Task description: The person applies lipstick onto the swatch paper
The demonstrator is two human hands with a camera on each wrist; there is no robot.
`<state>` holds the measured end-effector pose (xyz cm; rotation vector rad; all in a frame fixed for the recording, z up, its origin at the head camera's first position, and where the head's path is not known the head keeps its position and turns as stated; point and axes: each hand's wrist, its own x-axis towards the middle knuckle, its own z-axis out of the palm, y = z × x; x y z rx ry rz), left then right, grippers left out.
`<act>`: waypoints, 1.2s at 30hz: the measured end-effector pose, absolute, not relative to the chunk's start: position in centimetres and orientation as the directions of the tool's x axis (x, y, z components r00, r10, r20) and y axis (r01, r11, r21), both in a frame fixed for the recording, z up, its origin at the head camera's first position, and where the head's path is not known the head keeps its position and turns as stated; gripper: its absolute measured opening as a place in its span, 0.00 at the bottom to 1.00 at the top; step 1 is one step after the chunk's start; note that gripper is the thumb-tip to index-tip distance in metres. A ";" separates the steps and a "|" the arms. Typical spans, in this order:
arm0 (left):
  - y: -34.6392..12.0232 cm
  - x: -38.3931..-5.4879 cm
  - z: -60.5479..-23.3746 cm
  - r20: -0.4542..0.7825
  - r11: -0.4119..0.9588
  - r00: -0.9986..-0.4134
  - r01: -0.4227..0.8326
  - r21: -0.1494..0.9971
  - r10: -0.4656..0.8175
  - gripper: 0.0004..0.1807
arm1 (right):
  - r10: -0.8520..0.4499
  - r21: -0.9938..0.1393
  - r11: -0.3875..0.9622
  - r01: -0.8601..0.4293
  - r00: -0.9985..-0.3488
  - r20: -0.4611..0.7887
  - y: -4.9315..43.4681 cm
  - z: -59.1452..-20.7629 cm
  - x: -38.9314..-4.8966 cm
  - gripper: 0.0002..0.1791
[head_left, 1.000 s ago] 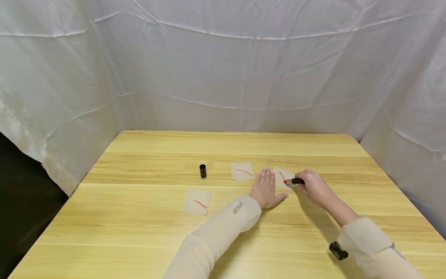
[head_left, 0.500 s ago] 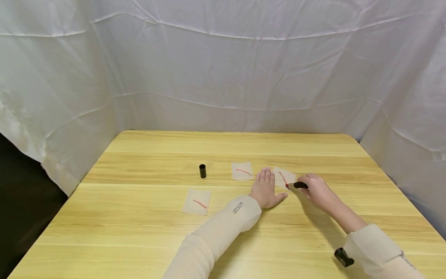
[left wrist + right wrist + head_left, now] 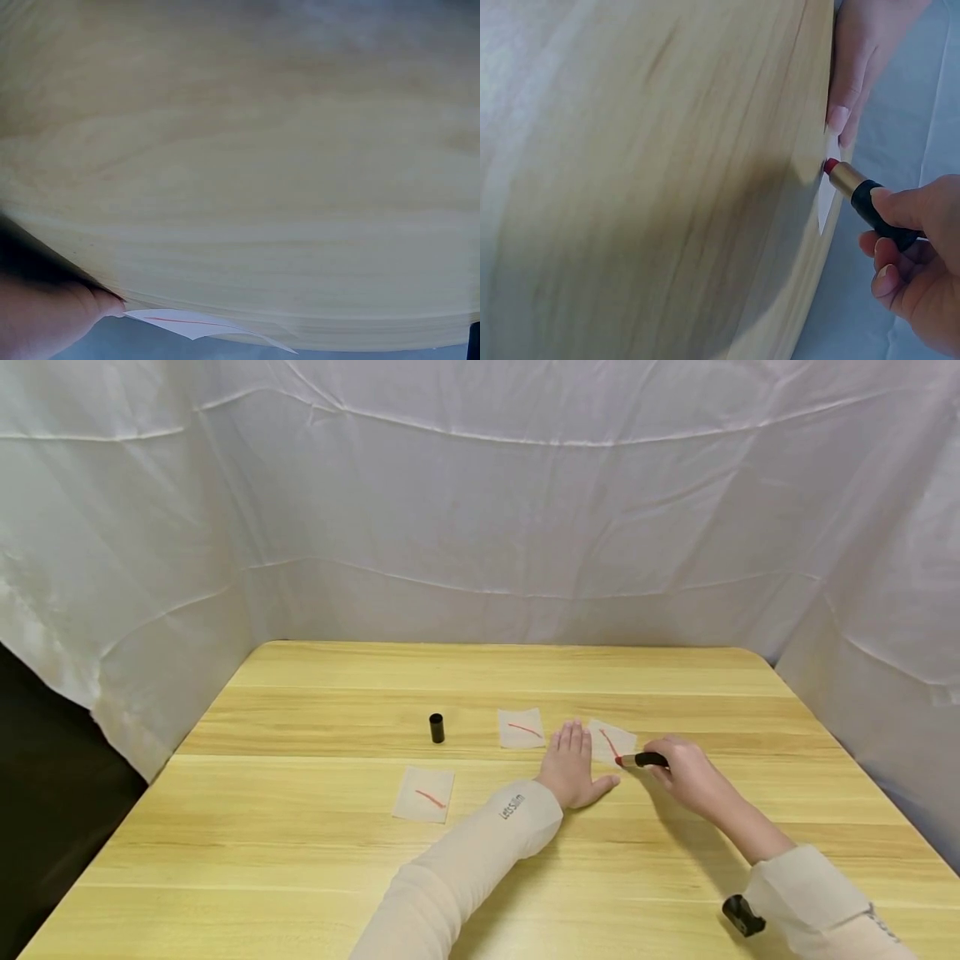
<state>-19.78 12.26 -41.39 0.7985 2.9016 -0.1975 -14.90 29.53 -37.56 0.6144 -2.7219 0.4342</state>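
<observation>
The fingers [image 3: 878, 279] of the right hand [image 3: 686, 774] are curled round a lipstick [image 3: 639, 760], pinching its black barrel so that the red tip points left at the near edge of a small paper square [image 3: 611, 742]. That square lies on the bench [image 3: 300, 860] and carries a red stroke; the tip sits at the stroke's near end, touching the paper or just above it, which the pictures do not settle. The right wrist view shows the gold collar and red tip right against the paper's edge.

The left hand [image 3: 572, 768] lies flat on the bench, palm down, its fingers straight and close together, with the thumb out to the side. Its fingertips rest at the left edge of the same paper square.

Just left of that hand lies a second paper square [image 3: 521, 727] with a red stroke, and a third square [image 3: 425, 793] lies nearer and further left. A black cap [image 3: 437, 727] stands upright between them, well apart from both hands. White cloth [image 3: 480, 502] hangs behind the bench.
</observation>
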 end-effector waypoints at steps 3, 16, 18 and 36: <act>12.4 -20.1 -41.8 -0.154 0.850 -0.854 0.515 -0.107 0.498 0.47 | -0.346 -0.240 0.866 -0.439 -0.872 0.345 29.7 -37.6 -15.1 0.07; 12.2 -19.5 -41.2 -0.140 0.850 -0.857 0.512 -0.121 0.496 0.46 | -0.163 -0.415 0.856 -0.309 -0.922 0.351 29.4 -37.3 -15.6 0.13; 12.2 -19.5 -41.1 -0.136 0.852 -0.858 0.510 -0.121 0.495 0.46 | -0.120 -0.447 0.852 -0.274 -0.932 0.342 29.3 -37.3 -15.7 0.14; 11.5 -20.0 -41.1 -0.199 0.844 -0.835 0.533 -0.060 0.513 0.47 | 0.067 -0.598 0.787 -0.151 -0.943 0.326 28.9 -38.2 -15.8 0.14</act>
